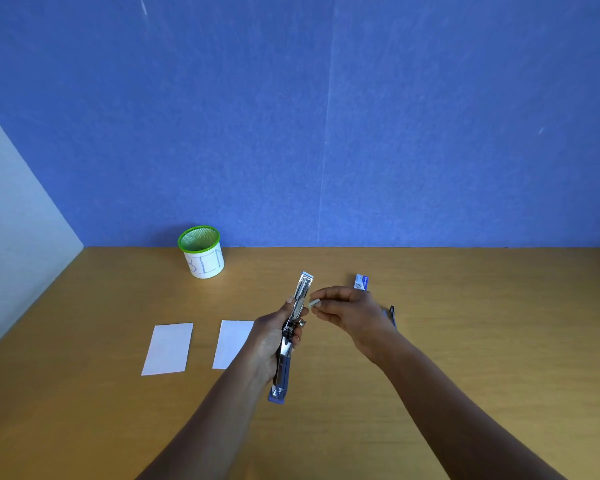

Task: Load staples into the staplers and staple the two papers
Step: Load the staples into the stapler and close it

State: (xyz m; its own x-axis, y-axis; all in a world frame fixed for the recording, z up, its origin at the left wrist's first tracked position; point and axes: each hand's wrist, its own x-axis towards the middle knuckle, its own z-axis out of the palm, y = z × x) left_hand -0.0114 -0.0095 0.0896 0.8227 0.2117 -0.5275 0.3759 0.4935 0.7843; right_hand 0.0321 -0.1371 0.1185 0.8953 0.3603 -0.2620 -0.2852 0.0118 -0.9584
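Left hand (273, 337) grips opened stapler (302, 287), right hand (350, 308) pinches staples (314, 302) beside its rail

Opened stapler (293, 323): silver, blue base, swung out straight, held lengthwise above the worktop (336, 427) in my left grip (271, 337), staple channel exposed. Staple strip (314, 302): short, pale, pinched in my right grip (347, 311) just beside the channel. Staple box (361, 282) and second stapler (392, 315), partly hidden, lie beyond that grip. Left paper (168, 348) and right paper (232, 342): white, flat, side by side.
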